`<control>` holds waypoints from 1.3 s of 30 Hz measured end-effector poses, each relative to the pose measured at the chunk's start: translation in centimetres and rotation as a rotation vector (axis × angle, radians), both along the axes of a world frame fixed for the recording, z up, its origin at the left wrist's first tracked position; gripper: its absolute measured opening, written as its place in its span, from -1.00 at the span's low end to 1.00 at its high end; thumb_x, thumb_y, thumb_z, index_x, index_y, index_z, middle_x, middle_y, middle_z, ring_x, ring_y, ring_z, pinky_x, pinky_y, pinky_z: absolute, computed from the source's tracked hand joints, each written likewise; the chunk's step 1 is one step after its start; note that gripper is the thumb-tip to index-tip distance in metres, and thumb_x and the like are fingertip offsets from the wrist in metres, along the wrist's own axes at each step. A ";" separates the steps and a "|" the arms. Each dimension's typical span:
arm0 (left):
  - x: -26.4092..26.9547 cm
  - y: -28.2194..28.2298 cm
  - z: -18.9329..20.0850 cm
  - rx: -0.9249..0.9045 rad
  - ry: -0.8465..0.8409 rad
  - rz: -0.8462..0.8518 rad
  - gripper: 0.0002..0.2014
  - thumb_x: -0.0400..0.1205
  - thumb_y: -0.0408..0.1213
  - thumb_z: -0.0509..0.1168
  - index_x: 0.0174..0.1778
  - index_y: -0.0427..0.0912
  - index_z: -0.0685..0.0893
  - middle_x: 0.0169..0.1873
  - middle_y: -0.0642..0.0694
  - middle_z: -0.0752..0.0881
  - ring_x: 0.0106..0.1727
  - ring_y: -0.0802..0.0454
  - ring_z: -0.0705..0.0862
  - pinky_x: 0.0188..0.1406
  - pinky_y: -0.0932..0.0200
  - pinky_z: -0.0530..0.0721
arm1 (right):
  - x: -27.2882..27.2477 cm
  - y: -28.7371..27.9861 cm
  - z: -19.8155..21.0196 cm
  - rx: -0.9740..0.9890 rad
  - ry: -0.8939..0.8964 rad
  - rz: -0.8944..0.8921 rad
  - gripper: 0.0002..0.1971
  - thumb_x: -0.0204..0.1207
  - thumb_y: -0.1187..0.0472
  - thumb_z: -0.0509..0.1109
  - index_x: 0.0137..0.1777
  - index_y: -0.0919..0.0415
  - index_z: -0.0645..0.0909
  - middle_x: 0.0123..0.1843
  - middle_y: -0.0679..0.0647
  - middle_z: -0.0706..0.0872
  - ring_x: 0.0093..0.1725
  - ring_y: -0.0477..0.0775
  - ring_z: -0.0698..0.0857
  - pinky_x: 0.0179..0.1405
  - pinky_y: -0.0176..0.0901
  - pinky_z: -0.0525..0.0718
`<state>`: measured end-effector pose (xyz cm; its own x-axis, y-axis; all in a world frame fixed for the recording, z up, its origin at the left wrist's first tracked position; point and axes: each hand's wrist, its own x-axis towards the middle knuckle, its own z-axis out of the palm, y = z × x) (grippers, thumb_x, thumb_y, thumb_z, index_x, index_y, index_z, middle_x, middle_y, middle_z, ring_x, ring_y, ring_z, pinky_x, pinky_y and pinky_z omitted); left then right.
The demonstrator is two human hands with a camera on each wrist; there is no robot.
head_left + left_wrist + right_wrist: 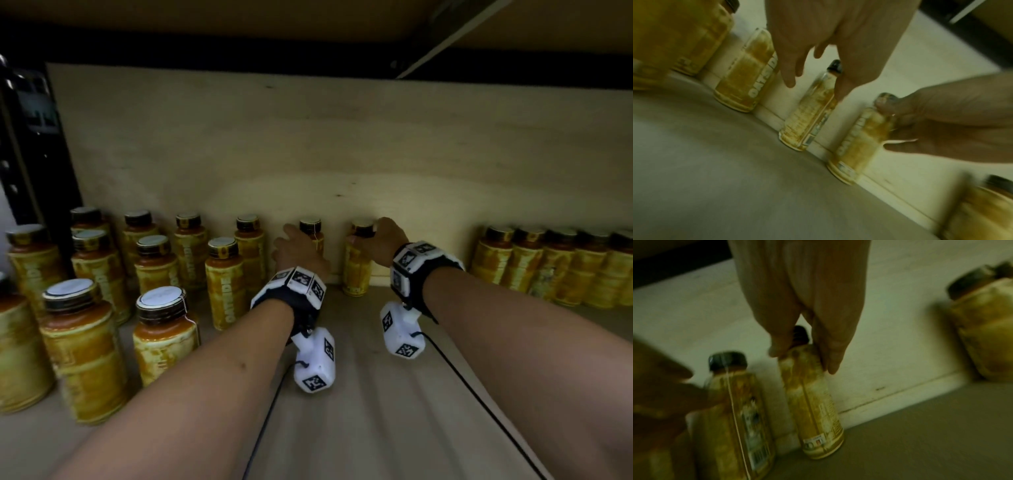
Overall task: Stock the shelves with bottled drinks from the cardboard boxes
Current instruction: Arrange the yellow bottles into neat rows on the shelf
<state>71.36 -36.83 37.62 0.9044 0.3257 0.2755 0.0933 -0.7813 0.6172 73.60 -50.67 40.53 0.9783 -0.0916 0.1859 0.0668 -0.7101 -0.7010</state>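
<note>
Two hands at shelf point(342, 394) back: right hand point(380, 245) grips bottle point(356, 270) shoulder; left hand point(298, 253), fingers spread, beside its bottle point(313, 236). Gap at 2 o'clock unfilled.

Both bare forearms reach forward, side by side, toward the far side; the left hand point(297, 251) has its fingers spread loosely, straight and relaxed, gripping nothing; the right hand point(383, 245), just to its right, curls thumb and fingers round a bottle's point(813, 402) neck.
</note>
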 end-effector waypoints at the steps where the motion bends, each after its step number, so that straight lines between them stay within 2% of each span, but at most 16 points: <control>1: -0.8 0.1 0.2 0.008 -0.082 0.014 -0.38 0.55 -0.25 0.36 0.47 -0.33 0.27 0.34 -0.37 0.47 0.33 -0.28 0.50 0.24 -0.07 0.54 | -0.3 -0.8 -0.1 0.085 0.023 0.011 0.02 0.23 -0.36 0.57 0.52 0.35 0.41 0.33 0.19 0.60 0.27 0.21 0.63 0.19 0.00 0.64; 2: -1.7 0.1 0.4 0.023 -0.163 -0.005 -0.49 0.55 -0.29 0.33 0.36 -0.34 0.34 0.26 -0.36 0.51 0.26 -0.29 0.53 0.18 -0.10 0.59 | -0.9 -1.7 -0.1 0.143 0.049 0.000 0.16 0.22 -0.39 0.56 0.65 0.32 0.21 0.48 0.18 0.48 0.40 0.25 0.56 0.33 0.10 0.61; 4: -3.3 -0.3 0.6 0.084 -0.255 -0.121 -0.58 0.53 -0.35 0.29 0.28 -0.36 0.40 0.18 -0.36 0.56 0.19 -0.33 0.57 0.08 -0.13 0.62 | -1.6 -3.9 -0.2 0.171 0.051 -0.036 0.14 0.38 -0.28 0.51 0.71 0.30 -0.05 0.68 0.20 0.21 0.53 0.28 0.43 0.47 0.17 0.51; 8: -4.5 -3.2 0.9 0.063 -0.221 -0.328 -0.65 0.55 -0.40 0.26 0.26 -0.30 0.50 0.12 -0.31 0.67 0.15 -0.30 0.64 0.03 -0.04 0.62 | -4.4 -9.3 0.8 0.057 -0.023 -0.110 -0.25 0.58 -0.04 0.42 0.64 0.31 0.26 0.67 0.16 0.28 0.59 0.17 0.36 0.59 -0.06 0.31; 10: -4.1 -5.7 1.0 0.047 -0.181 -0.392 -0.70 0.55 -0.43 0.25 0.21 -0.26 0.58 0.12 -0.27 0.69 0.15 -0.26 0.66 0.00 0.07 0.59 | -5.5 -12.6 1.2 0.054 -0.100 -0.168 -0.39 0.60 0.06 0.41 0.57 0.31 0.39 0.62 0.19 0.36 0.57 0.19 0.38 0.56 -0.07 0.35; 12: -3.3 -8.6 1.0 0.019 -0.123 -0.481 -0.76 0.55 -0.44 0.25 0.12 -0.23 0.66 0.12 -0.21 0.70 0.14 -0.18 0.66 -0.06 0.20 0.54 | -6.7 -15.9 1.3 0.060 -0.180 -0.222 -0.45 0.59 0.14 0.40 0.55 0.30 0.43 0.56 0.21 0.44 0.51 0.21 0.46 0.48 -0.08 0.45; 15: -1.9 -13.3 1.2 0.172 0.006 -0.652 -0.81 0.55 -0.38 0.32 0.05 -0.18 0.72 0.08 -0.12 0.72 0.09 -0.10 0.69 -0.11 0.25 0.54 | -7.5 -20.6 0.6 0.068 -0.220 -0.246 -0.41 0.59 0.22 0.38 0.60 0.23 0.32 0.41 0.11 0.53 0.33 0.09 0.56 0.17 -0.26 0.49; 17: -0.6 -15.9 1.6 0.210 0.052 -0.699 -0.79 0.54 -0.31 0.36 0.09 -0.13 0.70 0.11 -0.13 0.70 0.07 -0.12 0.70 -0.08 0.22 0.59 | -7.0 -22.9 0.2 0.121 -0.206 -0.210 -0.29 0.56 0.29 0.40 0.66 0.19 0.17 0.39 0.13 0.53 0.25 0.09 0.59 0.14 -0.15 0.57; 22: 3.2 -21.4 3.3 0.128 0.055 -0.732 -0.38 0.54 -0.10 0.44 0.50 -0.13 0.44 0.33 -0.20 0.58 0.18 -0.17 0.65 0.17 -0.10 0.71 | -5.6 -26.4 0.6 0.123 -0.097 -0.139 -0.22 0.66 0.29 0.30 0.74 0.19 -0.10 0.68 0.22 0.21 0.56 0.30 0.38 0.42 0.10 0.53; 24: 3.9 -23.2 4.1 0.009 0.049 -0.759 -0.30 0.54 -0.07 0.45 0.56 -0.20 0.37 0.38 -0.20 0.54 0.25 -0.17 0.63 0.20 -0.15 0.70 | -4.8 -27.0 1.1 -0.044 -0.029 -0.134 -0.37 0.68 0.19 0.29 0.68 0.28 0.14 0.68 0.22 0.21 0.58 0.26 0.33 0.44 0.07 0.47; 26: 4.2 -24.5 3.9 -0.082 0.046 -0.788 -0.34 0.51 -0.02 0.47 0.48 -0.22 0.48 0.33 -0.19 0.61 0.25 -0.17 0.64 0.23 -0.16 0.68 | -4.1 -27.1 1.1 -0.163 -0.022 -0.092 -0.71 0.64 0.14 0.36 0.15 0.41 0.57 0.20 0.28 0.58 0.14 0.22 0.58 0.06 -0.01 0.54; 28: 3.9 -24.7 3.0 -0.111 0.022 -0.788 -0.33 0.38 0.14 0.49 0.30 -0.20 0.61 0.16 -0.20 0.71 0.14 -0.18 0.70 0.17 -0.18 0.70 | -4.1 -26.6 0.4 -0.262 -0.030 -0.042 -0.71 0.60 0.10 0.43 -0.18 0.34 0.57 -0.20 0.17 0.57 -0.21 0.12 0.54 -0.22 -0.09 0.49; 30: 3.9 -23.8 2.1 -0.061 -0.035 -0.771 -0.35 0.32 0.20 0.48 0.15 -0.22 0.67 0.03 -0.21 0.75 0.03 -0.20 0.74 0.07 -0.17 0.74 | -4.8 -25.8 -0.3 -0.304 -0.045 0.034 -0.71 0.61 0.11 0.41 -0.12 0.40 0.60 -0.21 0.24 0.60 -0.21 0.20 0.58 -0.18 0.00 0.53; 33: 1.9 -21.8 1.9 -0.034 -0.103 -0.758 -0.67 0.51 -0.09 0.48 0.06 -0.23 0.70 0.02 -0.23 0.76 0.03 -0.22 0.74 0.07 -0.12 0.73 | -6.5 -24.4 0.2 -0.408 -0.010 0.088 -0.61 0.61 0.07 0.42 0.11 0.48 0.63 0.01 0.33 0.69 -0.03 0.29 0.66 0.02 0.18 0.61; 36: -0.2 -19.1 2.2 0.027 -0.126 -0.804 -0.69 0.53 -0.20 0.47 0.12 -0.29 0.69 0.03 -0.20 0.74 0.06 -0.18 0.71 0.05 0.02 0.67 | -8.5 -22.3 2.1 -0.425 0.075 0.147 -0.64 0.60 0.03 0.43 0.01 0.41 0.64 -0.08 0.23 0.66 -0.11 0.16 0.62 -0.09 0.03 0.59; 39: -2.0 -15.0 3.6 0.181 -0.076 -0.823 -0.66 0.53 -0.23 0.47 0.18 -0.28 0.67 0.08 -0.16 0.70 0.11 -0.11 0.67 -0.07 0.23 0.51 | -9.9 -19.4 2.9 -0.316 0.152 0.191 -0.56 0.57 0.03 0.46 0.22 0.41 0.61 0.18 0.26 0.69 0.16 0.24 0.69 0.18 0.17 0.71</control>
